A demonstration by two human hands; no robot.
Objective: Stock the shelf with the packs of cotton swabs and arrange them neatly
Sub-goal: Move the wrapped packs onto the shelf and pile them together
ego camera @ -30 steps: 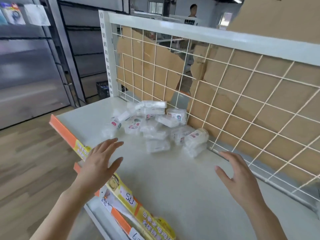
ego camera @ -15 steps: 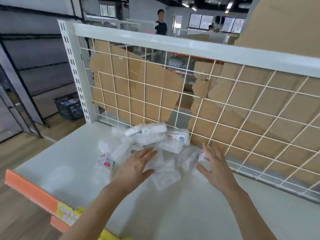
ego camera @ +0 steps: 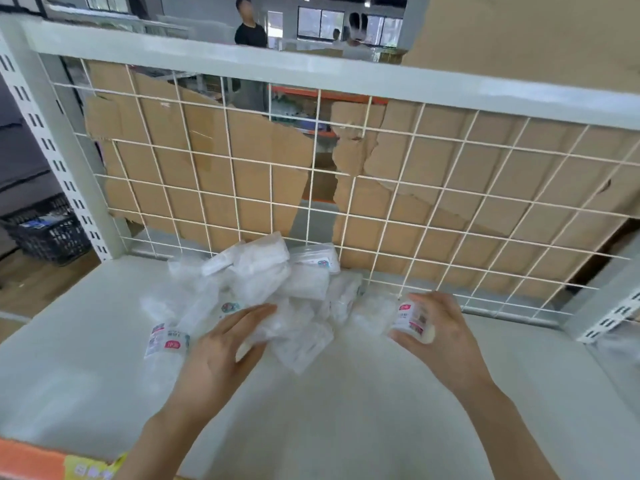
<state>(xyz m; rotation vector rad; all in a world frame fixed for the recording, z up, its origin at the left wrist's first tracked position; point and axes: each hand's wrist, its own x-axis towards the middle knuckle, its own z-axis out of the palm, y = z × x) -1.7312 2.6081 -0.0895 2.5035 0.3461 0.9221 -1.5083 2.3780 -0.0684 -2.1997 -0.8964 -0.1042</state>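
Note:
A loose heap of clear plastic packs of cotton swabs (ego camera: 263, 282) lies on the white shelf (ego camera: 346, 410), against the wire grid back. My right hand (ego camera: 440, 337) grips one round pack with a red-and-white label (ego camera: 412, 320) at the heap's right edge. My left hand (ego camera: 221, 351) reaches into the front of the heap, its fingers stretched over a crumpled clear pack (ego camera: 298, 341). Another labelled pack (ego camera: 166, 344) lies flat just left of that hand.
A white wire grid (ego camera: 381, 202) backed with torn cardboard closes the shelf's rear. Upright slotted posts stand at left (ego camera: 52, 161) and right (ego camera: 620, 313). A black crate (ego camera: 45, 233) sits on the floor at left. A person (ego camera: 251, 29) stands far behind.
Both hands moved forward from the shelf's front to the heap. My right hand closed round a labelled pack, and my left hand came down onto the front packs. The view moved closer.

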